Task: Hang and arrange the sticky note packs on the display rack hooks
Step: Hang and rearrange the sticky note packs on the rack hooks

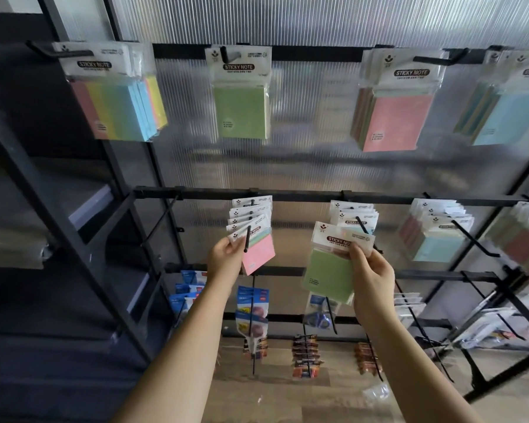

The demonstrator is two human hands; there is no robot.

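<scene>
Both forearms reach up to the middle rail: the right hand pinches a green pack by its header, off any hook, while the left hand pinches the pink pack hanging on a hook. Hanging is underway; next, I judge, thread the green pack's hole onto a hook tip.
</scene>
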